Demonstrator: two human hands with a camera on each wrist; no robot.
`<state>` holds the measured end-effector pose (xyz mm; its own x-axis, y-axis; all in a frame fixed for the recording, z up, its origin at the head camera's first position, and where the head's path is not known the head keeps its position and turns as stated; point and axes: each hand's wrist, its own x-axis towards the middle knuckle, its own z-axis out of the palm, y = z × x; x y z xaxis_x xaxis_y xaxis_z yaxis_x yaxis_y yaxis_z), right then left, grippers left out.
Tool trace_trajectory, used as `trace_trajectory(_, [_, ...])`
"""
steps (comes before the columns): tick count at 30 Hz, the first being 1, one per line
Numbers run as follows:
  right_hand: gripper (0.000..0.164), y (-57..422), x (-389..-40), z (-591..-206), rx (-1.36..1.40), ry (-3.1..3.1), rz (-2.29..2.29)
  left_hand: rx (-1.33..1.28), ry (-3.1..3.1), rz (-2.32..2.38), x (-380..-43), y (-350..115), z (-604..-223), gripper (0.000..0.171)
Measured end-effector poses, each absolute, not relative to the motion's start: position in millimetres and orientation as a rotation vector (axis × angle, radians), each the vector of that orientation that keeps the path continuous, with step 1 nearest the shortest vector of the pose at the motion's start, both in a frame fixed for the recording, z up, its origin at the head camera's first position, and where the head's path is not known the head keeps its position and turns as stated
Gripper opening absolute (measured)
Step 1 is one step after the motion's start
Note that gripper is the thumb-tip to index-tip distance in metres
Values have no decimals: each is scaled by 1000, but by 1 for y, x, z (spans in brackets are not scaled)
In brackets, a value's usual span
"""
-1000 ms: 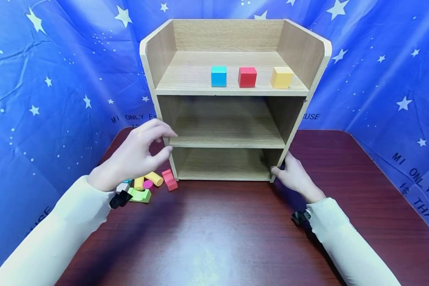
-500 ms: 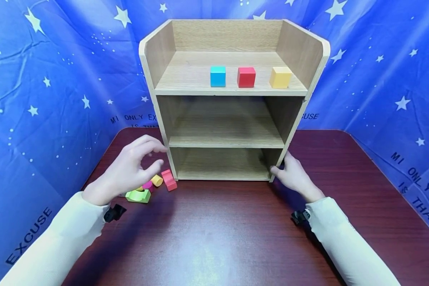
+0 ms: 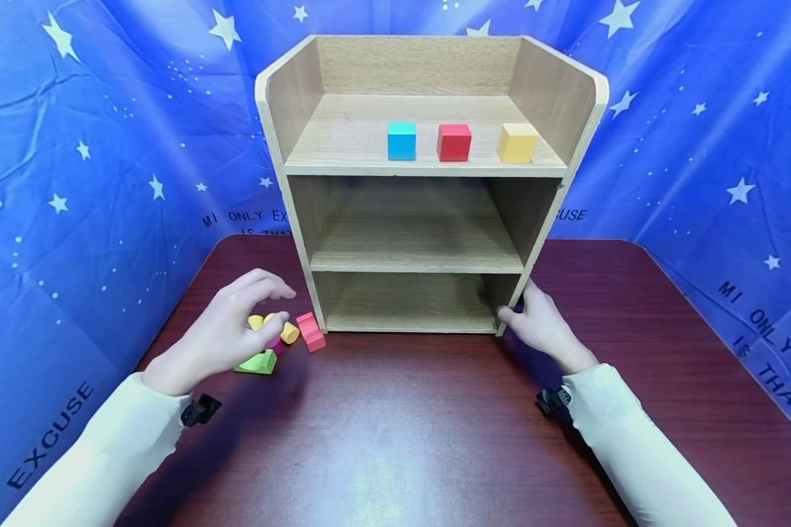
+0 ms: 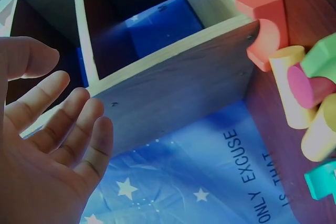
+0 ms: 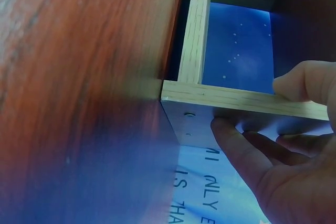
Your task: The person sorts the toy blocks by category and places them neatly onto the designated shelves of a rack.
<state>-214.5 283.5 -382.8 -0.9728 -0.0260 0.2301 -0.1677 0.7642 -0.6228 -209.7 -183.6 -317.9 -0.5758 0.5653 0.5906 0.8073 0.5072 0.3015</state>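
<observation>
A wooden shelf unit (image 3: 418, 267) stands upright on the table. On its top board sit a blue cube (image 3: 402, 143), a red cube (image 3: 454, 144) and a yellow cube (image 3: 517, 144). My left hand (image 3: 217, 337) hovers over loose blocks left of the shelf, holding nothing, fingers loosely bent and apart from the thumb. It partly hides a green block (image 3: 260, 361) and yellow cylinders. A reddish-pink notched block (image 3: 311, 332) lies against the shelf's lower left corner. My right hand (image 3: 546, 329) grips the lower right side panel, thumb inside, fingers outside, as the right wrist view shows.
In the left wrist view, a yellow cylinder (image 4: 294, 90), a magenta round block (image 4: 310, 87) and a teal block (image 4: 320, 180) lie close together. A blue star-printed cloth (image 3: 105, 183) surrounds the dark red table (image 3: 395, 424).
My left hand has moved down and left, away from the shelf's left edge, toward the loose blocks. My right hand keeps its grip on the panel; the cubes stay put.
</observation>
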Motion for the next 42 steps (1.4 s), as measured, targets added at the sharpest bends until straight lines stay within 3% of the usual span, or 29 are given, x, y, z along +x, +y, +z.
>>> trace_trajectory(42, [40,281,-213,-382,167,-2733,982,-862,-2466,-661,-216,-251,-369,24])
